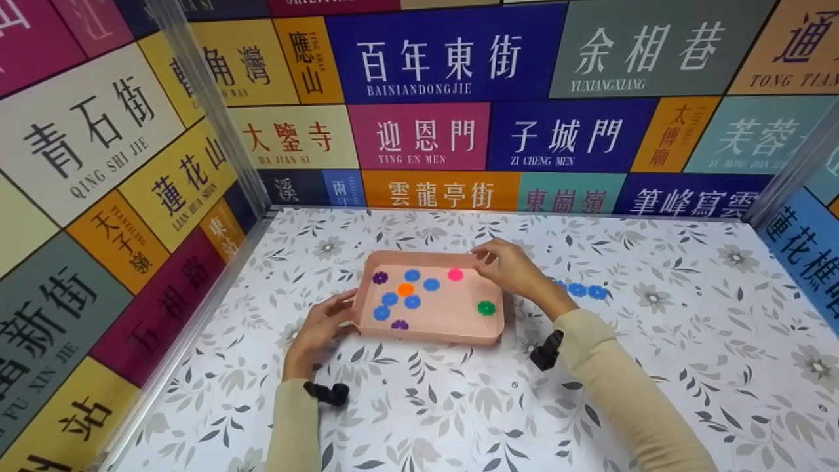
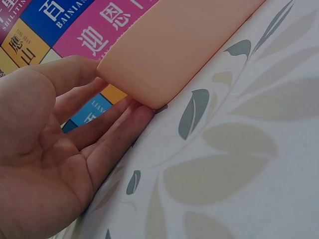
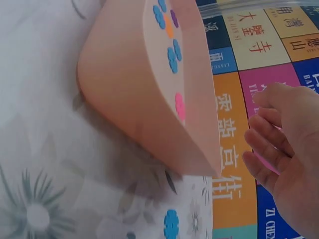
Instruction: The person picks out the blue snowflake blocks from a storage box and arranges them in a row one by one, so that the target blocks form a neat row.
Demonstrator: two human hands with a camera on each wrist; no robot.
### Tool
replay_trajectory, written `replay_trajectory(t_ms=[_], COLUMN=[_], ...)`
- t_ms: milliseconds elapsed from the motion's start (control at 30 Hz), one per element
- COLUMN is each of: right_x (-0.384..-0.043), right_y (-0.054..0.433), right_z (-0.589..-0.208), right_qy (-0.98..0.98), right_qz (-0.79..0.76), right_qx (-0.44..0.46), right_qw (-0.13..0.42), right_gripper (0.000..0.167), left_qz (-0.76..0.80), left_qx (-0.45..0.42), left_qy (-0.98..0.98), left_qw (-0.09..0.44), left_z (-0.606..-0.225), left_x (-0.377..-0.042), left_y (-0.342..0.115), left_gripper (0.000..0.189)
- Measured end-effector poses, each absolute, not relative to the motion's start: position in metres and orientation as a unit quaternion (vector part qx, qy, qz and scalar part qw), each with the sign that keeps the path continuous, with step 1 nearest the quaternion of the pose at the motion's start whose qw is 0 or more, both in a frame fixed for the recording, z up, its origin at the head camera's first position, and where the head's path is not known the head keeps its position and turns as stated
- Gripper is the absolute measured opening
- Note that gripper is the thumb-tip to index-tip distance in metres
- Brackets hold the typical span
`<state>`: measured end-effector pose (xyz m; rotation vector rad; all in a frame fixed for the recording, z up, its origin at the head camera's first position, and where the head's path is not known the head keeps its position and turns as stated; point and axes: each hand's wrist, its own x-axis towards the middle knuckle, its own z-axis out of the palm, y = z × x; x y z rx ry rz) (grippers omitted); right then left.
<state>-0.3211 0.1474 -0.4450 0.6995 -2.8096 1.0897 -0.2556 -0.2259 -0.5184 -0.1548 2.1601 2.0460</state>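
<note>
Enclosing our workspace are walls (image 1: 419, 141) of many-coloured rectangular panels with Chinese lettering. Below them we have a white tabletop (image 1: 419, 406) printed with grey leaves and flowers. The shallow, rectangular, pale-pink tray (image 1: 426, 336) lies between our hands, probably so both can reach it; its raised sides would keep loose pieces together. Our left hand (image 1: 322, 322) touches the tray's left end with relaxed, extended fingers, likely steadying it. Our right hand (image 1: 508, 265) hovers by the far right corner, fingers loosely bent; we see nothing in them, and the right wrist view shows them apart from the tray. On the cloth beyond that wrist, partly hidden, blue flower-shaped pieces (image 1: 577, 289) form a row. Inside the tray we count ten more flower shapes: five blue, two purple, one orange (image 1: 406, 290), one pink (image 1: 455, 275) and one green (image 1: 486, 307).
</note>
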Motion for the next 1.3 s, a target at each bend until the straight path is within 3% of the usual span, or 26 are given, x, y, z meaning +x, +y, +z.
replay_trajectory(t_ms=[800,1000,1300], right_x=[-0.330,-0.329,-0.333], right_y=[0.081,0.073,0.062], right_z=[-0.473,-0.482,-0.495], right_qy=[-0.891,-0.878,-0.889], right_qz=[0.413,0.455,0.440], right_qx=[0.168,0.111,0.111], right_qw=[-0.088,-0.097,-0.065], right_gripper=[0.049,0.051,0.045], left_qz=[0.682,0.679,0.663], left_qx=[-0.070,-0.054,-0.070], left_qy=[0.723,0.728,0.739], left_qw=[0.086,0.076,0.092], left_z=[-0.517,-0.518,-0.516], left_x=[-0.256,-0.256,-0.257], left_y=[-0.225,-0.224,-0.226], left_gripper=[0.052,0.052,0.053])
